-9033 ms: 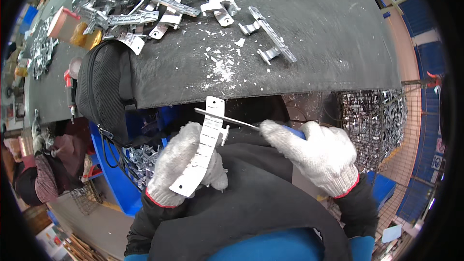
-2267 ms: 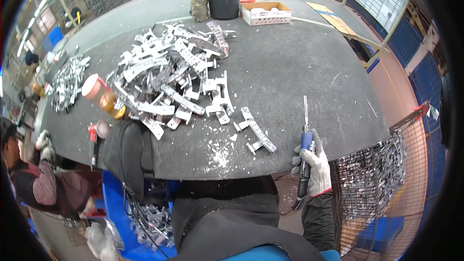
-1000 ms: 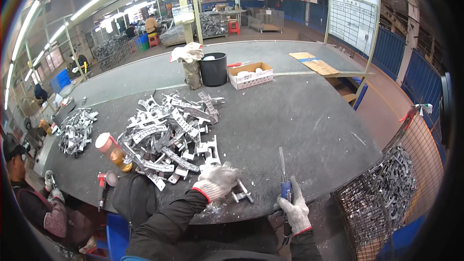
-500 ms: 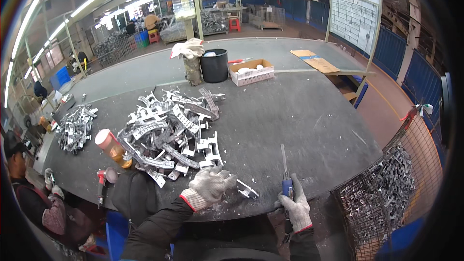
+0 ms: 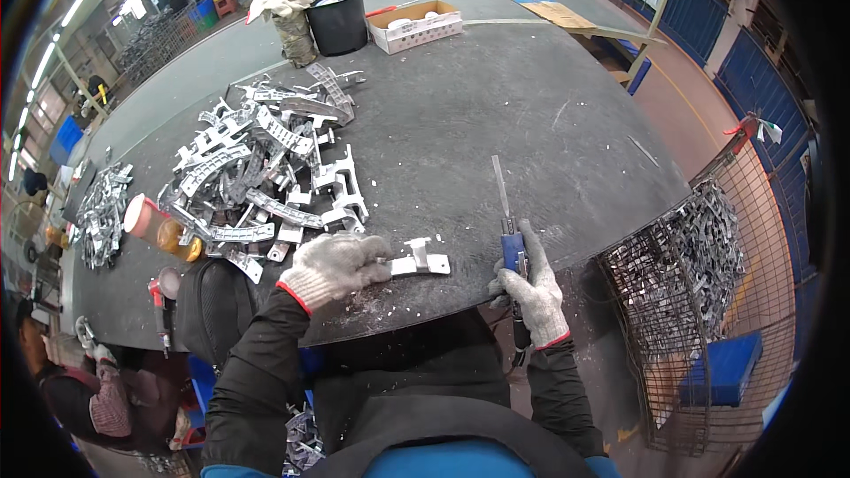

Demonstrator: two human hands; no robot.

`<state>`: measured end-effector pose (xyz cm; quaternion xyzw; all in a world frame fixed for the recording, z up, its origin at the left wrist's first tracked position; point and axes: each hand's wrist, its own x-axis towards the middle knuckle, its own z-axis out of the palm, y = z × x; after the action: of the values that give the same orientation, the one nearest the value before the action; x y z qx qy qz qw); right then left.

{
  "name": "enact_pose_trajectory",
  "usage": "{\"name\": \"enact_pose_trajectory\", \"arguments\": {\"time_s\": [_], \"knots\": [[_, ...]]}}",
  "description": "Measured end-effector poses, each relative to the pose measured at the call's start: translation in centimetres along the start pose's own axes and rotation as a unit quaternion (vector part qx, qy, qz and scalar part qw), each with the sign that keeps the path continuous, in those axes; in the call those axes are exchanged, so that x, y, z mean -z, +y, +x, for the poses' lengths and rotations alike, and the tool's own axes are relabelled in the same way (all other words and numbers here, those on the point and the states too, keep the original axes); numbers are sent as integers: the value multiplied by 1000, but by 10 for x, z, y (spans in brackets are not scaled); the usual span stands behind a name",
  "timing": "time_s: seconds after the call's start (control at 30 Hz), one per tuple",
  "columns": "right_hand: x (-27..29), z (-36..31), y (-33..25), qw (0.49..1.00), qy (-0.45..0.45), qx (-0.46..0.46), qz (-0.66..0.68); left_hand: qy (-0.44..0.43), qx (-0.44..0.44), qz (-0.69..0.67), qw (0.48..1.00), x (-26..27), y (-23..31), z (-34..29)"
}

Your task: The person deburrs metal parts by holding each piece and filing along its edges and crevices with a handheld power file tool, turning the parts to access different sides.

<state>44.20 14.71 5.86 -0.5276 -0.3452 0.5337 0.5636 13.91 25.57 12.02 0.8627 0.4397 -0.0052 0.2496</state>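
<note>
I read this as the pick-up step: my left hand (image 5: 335, 267) has its gloved fingers curled over the near end of a grey metal bracket (image 5: 416, 261) lying flat on the dark table (image 5: 460, 115), close to the near edge. The part pokes out of the glove toward three o'clock. Whether the fingers fully enclose it or only press on it I cannot tell, since the glove hides the contact.

My right hand (image 5: 529, 288) is wrapped tight round the blue handle of a file (image 5: 506, 217), whose thin blade points toward twelve o'clock over the table edge. It sits at three o'clock from the bracket, apart from it.

The heap of brackets (image 5: 257, 168) lies at eleven o'clock from the left hand, with an orange bottle (image 5: 159, 228) at its nine o'clock side. A wire basket of parts (image 5: 682, 257) stands at three o'clock beyond the file.

The next move, as I judge it, calls for a firm lift of the bracket toward me, so that blade and part edge can meet.
</note>
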Motion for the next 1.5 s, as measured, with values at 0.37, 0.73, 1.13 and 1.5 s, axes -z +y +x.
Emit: {"name": "enact_pose_trajectory", "arguments": {"time_s": [0.37, 0.73, 1.13, 1.5], "knots": [[-15, -77, -9, 925, -112, -171, -321, -60, 415, -488, 765, -67, 40, -132], [-23, -56, 3, 800, -406, -73, -436, 12, 402, -566, 719, -99, 51, -145], [-24, -47, -2, 750, -295, 45, -590, 111, 371, -701, 599, -98, 49, -148], [-53, -83, 1, 809, -298, -116, -492, 290, 372, -669, 575, -143, 75, -105]]}}
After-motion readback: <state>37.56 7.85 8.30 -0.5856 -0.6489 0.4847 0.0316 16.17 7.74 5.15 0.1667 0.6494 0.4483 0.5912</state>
